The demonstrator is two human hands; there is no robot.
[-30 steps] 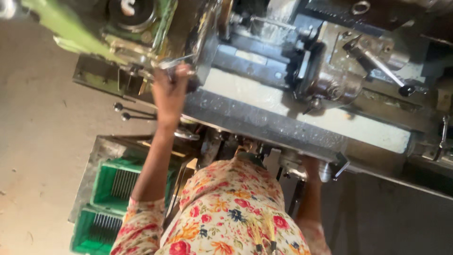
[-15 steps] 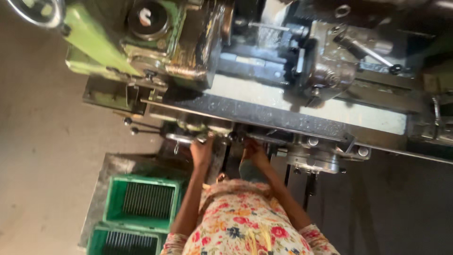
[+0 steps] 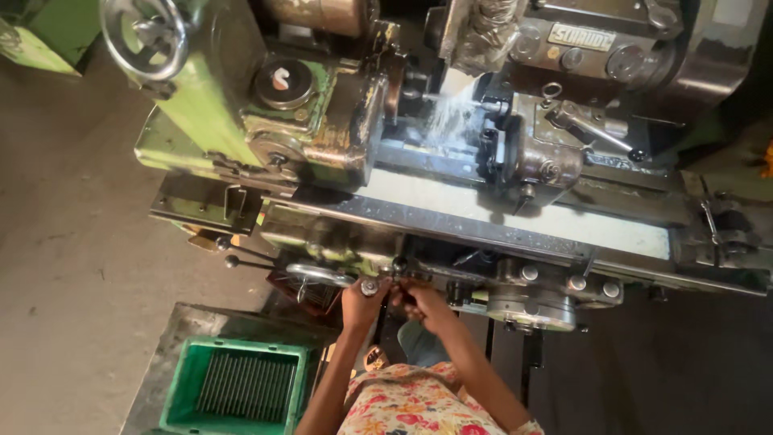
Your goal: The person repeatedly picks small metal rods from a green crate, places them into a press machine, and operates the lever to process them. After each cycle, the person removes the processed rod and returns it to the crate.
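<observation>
My left hand (image 3: 364, 300) grips the handwheel (image 3: 320, 275); my right hand (image 3: 420, 296) pinches a knob beside it (fingers closed). Coolant (image 3: 448, 113) is spraying above: a slick grip could slip.

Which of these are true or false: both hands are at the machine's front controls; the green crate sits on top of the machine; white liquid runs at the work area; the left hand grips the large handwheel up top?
1. Both hands at the front controls: true. The left hand and right hand are at the small knob on the machine front.
2. False. The green crate sits on the floor below.
3. True. White liquid sprays there.
4. False. The large handwheel is untouched.
</observation>
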